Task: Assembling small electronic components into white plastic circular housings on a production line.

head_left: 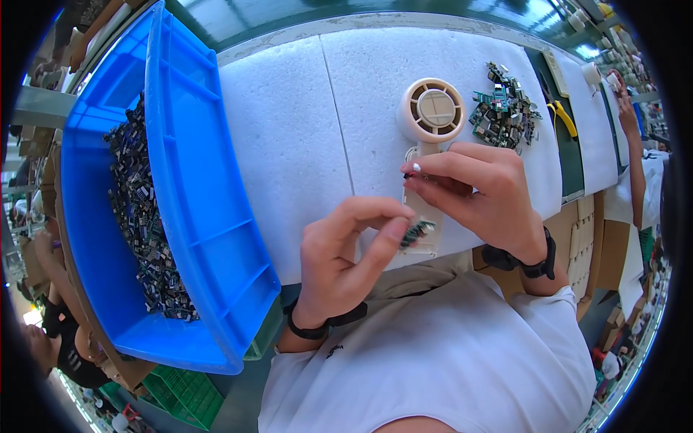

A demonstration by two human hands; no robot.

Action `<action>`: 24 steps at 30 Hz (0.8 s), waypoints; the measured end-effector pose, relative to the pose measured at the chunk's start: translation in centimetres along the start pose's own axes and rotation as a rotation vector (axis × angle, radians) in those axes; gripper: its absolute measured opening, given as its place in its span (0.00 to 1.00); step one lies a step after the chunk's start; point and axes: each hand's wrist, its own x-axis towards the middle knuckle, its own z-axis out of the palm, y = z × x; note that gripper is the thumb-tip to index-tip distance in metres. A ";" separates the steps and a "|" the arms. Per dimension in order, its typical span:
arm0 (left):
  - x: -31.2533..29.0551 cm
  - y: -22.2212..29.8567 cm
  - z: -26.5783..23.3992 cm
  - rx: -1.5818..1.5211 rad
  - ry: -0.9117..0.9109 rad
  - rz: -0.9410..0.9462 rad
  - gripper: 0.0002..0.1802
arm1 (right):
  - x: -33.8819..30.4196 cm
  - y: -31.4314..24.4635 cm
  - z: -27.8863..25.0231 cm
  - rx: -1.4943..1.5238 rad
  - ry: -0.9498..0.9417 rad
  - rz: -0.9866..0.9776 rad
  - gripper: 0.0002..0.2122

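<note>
**A board (416, 232) in a light pinch, over an open handle (429, 251)**

The left hand (339, 252) has its thumb and forefinger closed on the board, just above the lower end of the handle. The right hand (487, 184) has its fingertips shut on a small part (409, 175), dark and red with a white tip, above the handle's upper stretch, near the fan head (437, 107). The board is blurred and the part tiny, so I can't tell whether a wire joins the two.

If one does, drawing the hands apart could strain a joint and break it. The board looks held by its edge only, so a slip could drop it askew into the handle, or squeezing harder could press on its components. The small part is nearly hidden by the fingers that grip it; turned the wrong way, it could be seated badly or bent.

The fan head and handle lie on the foam (281, 130) with no hand clearly bracing them, so a push from above could slide or turn them. The pile (509, 112) of boards lies near the right hand, and a careless sweep of the wrist could scatter it or catch the fan head.
</note>
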 end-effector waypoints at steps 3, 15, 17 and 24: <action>0.0 -0.7 -0.2 -0.153 0.095 0.001 0.10 | 0.2 0.5 0.0 0.006 -0.036 -0.054 0.12; 0.7 -0.5 0.2 -0.154 0.207 0.023 0.13 | -0.2 0.3 -0.2 0.125 -0.078 0.066 0.11; 0.6 -0.3 0.4 -0.105 0.214 -0.005 0.14 | -0.6 0.3 0.1 0.098 -0.057 0.041 0.11; 0.7 -0.2 0.3 -0.073 0.203 -0.033 0.15 | -0.9 0.7 0.3 0.068 -0.025 -0.065 0.11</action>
